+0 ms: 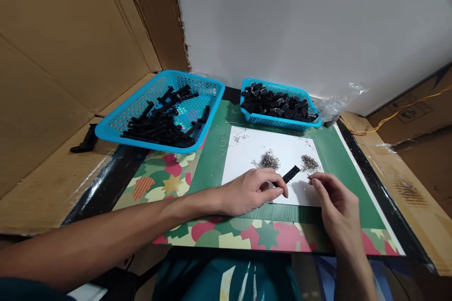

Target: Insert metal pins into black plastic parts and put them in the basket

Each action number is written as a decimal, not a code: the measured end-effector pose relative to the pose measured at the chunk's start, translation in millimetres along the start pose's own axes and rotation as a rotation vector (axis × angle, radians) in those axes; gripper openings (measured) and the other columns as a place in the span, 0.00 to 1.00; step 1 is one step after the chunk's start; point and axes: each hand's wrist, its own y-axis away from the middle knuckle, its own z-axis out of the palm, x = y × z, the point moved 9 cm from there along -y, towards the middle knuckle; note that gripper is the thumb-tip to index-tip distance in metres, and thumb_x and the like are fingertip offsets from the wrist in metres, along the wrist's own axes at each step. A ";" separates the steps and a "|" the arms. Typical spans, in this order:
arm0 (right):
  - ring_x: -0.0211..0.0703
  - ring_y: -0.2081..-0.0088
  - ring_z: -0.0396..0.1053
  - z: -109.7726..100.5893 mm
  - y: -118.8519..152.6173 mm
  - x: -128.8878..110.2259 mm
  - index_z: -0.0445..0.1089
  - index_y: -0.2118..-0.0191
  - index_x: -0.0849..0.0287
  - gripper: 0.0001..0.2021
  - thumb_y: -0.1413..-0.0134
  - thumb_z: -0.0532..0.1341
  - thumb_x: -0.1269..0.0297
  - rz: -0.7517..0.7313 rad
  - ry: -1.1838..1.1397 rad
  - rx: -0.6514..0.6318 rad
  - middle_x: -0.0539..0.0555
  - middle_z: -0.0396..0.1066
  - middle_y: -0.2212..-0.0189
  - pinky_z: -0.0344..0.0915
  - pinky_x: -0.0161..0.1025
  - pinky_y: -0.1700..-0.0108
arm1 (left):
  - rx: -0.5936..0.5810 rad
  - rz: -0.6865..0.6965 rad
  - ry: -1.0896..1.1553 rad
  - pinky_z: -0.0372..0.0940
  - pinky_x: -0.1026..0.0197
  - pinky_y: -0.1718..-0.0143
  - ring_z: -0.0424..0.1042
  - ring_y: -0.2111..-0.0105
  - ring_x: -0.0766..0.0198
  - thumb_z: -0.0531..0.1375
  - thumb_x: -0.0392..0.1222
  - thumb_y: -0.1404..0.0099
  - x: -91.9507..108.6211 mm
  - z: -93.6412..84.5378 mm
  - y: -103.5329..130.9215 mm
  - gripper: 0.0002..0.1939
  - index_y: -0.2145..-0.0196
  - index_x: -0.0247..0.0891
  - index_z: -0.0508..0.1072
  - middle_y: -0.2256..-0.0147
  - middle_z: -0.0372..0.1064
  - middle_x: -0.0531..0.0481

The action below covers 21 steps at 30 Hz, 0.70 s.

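My left hand [256, 189] is closed round one end of a narrow black plastic part [291, 174], whose far end points up and right over the white sheet [243, 150]. To the right, my right hand [335, 200] pinches something tiny between thumb and forefinger, too small to make out. Just beyond its fingertips lies a small heap of fine metal pieces [310, 163], possibly little springs. A second, larger heap of such pieces [269, 160] sits behind my left hand, and a few loose ones are scattered at the sheet's upper left.
A large blue basket [106, 130] holds many long black parts at the left. Behind the sheet stands a smaller blue basket [282, 121] full of short black pieces. One black part [86, 140] lies on cardboard at far left. Clear plastic bags [334, 108] and a yellow cord [384, 122] are at right.
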 end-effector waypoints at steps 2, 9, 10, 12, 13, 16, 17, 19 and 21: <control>0.48 0.62 0.73 -5.5 -0.8 3.4 0.77 0.55 0.55 0.16 0.33 0.62 0.47 0.012 0.015 0.034 0.56 0.78 0.61 0.65 0.41 0.63 | 0.001 -0.010 -0.001 0.63 0.63 0.62 0.69 0.65 0.64 0.57 0.44 0.22 -0.6 -0.1 0.1 0.13 0.54 0.38 0.81 0.61 0.71 0.48; 0.48 0.66 0.72 9.4 -9.4 1.2 0.79 0.60 0.57 0.16 0.40 0.67 0.48 0.040 0.092 -0.077 0.56 0.79 0.66 0.66 0.43 0.63 | 0.014 -0.056 0.067 0.62 0.64 0.66 0.67 0.69 0.66 0.55 0.47 0.21 -3.0 -2.4 0.7 0.14 0.54 0.37 0.78 0.63 0.69 0.50; 0.49 0.65 0.73 14.2 -10.9 -1.6 0.79 0.60 0.57 0.16 0.40 0.67 0.48 0.025 0.096 -0.095 0.57 0.79 0.65 0.66 0.44 0.62 | 0.020 -0.062 0.078 0.61 0.64 0.67 0.66 0.70 0.67 0.55 0.47 0.21 -3.2 -3.0 0.7 0.14 0.54 0.37 0.77 0.64 0.69 0.51; 0.50 0.64 0.74 23.3 -13.5 -7.4 0.79 0.60 0.57 0.15 0.40 0.67 0.50 -0.012 0.109 -0.126 0.57 0.80 0.64 0.67 0.45 0.60 | 0.025 -0.073 0.085 0.61 0.64 0.68 0.65 0.71 0.68 0.55 0.47 0.21 -3.5 -3.9 0.8 0.14 0.55 0.37 0.77 0.66 0.68 0.52; 0.50 0.64 0.74 27.2 -14.5 -9.6 0.79 0.60 0.56 0.14 0.40 0.67 0.50 -0.028 0.118 -0.141 0.57 0.80 0.64 0.67 0.45 0.59 | 0.024 -0.074 0.082 0.61 0.64 0.68 0.65 0.72 0.68 0.55 0.47 0.21 -3.4 -4.0 0.9 0.13 0.55 0.37 0.77 0.66 0.68 0.52; 0.50 0.64 0.74 32.5 -16.2 -13.4 0.78 0.64 0.56 0.12 0.39 0.65 0.52 -0.054 0.134 -0.162 0.57 0.79 0.65 0.66 0.45 0.60 | 0.020 -0.059 0.063 0.61 0.64 0.67 0.66 0.70 0.68 0.55 0.46 0.21 -2.3 -3.9 1.3 0.13 0.55 0.37 0.77 0.64 0.68 0.52; 0.50 0.64 0.74 32.3 -16.2 -14.1 0.78 0.64 0.56 0.12 0.38 0.65 0.52 -0.057 0.133 -0.164 0.56 0.79 0.65 0.66 0.44 0.60 | 0.019 -0.053 0.056 0.62 0.64 0.66 0.66 0.70 0.67 0.55 0.46 0.21 -2.0 -3.9 1.4 0.13 0.55 0.37 0.77 0.64 0.69 0.51; 0.50 0.64 0.74 29.5 -15.5 -15.7 0.77 0.63 0.56 0.13 0.37 0.64 0.52 -0.057 0.131 -0.157 0.57 0.79 0.65 0.66 0.44 0.61 | 0.019 -0.046 0.044 0.62 0.63 0.65 0.67 0.69 0.67 0.55 0.46 0.21 -1.8 -3.7 1.5 0.13 0.55 0.37 0.78 0.63 0.69 0.51; 0.49 0.65 0.73 25.7 -14.8 -16.9 0.77 0.63 0.57 0.14 0.36 0.63 0.51 -0.053 0.138 -0.140 0.57 0.79 0.65 0.65 0.43 0.62 | 0.023 -0.046 0.037 0.62 0.63 0.64 0.67 0.68 0.67 0.56 0.45 0.21 -2.0 -3.9 1.6 0.13 0.56 0.37 0.78 0.62 0.69 0.51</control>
